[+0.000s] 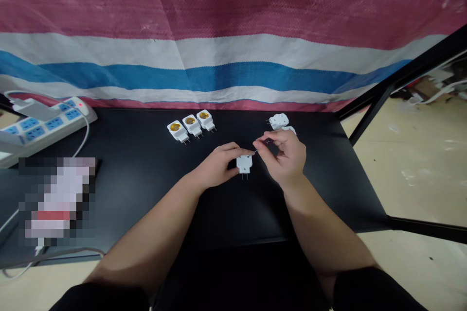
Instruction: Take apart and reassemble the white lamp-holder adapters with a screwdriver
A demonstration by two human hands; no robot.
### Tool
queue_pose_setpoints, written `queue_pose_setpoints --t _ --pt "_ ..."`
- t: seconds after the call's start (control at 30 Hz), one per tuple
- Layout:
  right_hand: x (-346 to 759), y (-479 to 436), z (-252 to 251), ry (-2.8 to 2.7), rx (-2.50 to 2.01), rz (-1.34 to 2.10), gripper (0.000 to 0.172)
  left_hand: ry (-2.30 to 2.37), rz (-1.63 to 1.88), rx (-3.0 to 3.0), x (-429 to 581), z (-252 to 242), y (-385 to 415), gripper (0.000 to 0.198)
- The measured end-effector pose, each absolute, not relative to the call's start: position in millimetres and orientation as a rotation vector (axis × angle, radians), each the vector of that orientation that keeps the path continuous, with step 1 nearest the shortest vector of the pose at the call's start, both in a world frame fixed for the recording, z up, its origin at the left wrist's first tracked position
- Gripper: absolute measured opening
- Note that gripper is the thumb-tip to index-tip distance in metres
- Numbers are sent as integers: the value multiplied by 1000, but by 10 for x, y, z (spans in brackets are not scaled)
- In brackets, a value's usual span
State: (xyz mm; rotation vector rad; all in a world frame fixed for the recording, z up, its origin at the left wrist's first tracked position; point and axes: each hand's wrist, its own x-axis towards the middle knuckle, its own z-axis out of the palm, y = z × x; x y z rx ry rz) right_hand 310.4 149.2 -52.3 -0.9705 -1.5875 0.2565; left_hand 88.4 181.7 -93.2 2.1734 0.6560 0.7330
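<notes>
In the head view, a white two-pin plug adapter (244, 164) lies on the black tabletop with its pins pointing toward me. My left hand (223, 163) grips it, thumb at its left side and fingers over its far edge. My right hand (286, 158) pinches a small screwdriver (268, 141) with a dark handle. Its thin shaft points left to the far right corner of the adapter; whether the tip touches a screw is too small to tell. Behind my right hand lie two similar white plug adapters (279, 121), one partly hidden by the hand.
Three white plug-in lamp sockets (190, 124) with gold-coloured insides stand in a row at the back. On the left are a white power strip (54, 119) with blue outlets and a blurred-out phone-like object (60, 197) on a cable. A striped tarp (233, 75) hangs behind; black frame bars (401, 77) rise at right.
</notes>
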Motion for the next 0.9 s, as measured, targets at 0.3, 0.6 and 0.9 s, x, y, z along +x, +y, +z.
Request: queue_pose_setpoints --t 0.3,0.6,0.9 --pt "3098 1517 -563 -1526 -986 280 24 686 720 2192 899 -905 1811 71" --pt "3041 1526 -571 -1580 -987 298 23 670 741 2183 907 -894 1809 63" --pt "3123 1538 -496 -1558 -1109 427 26 657 747 2163 896 -876 1811 66"
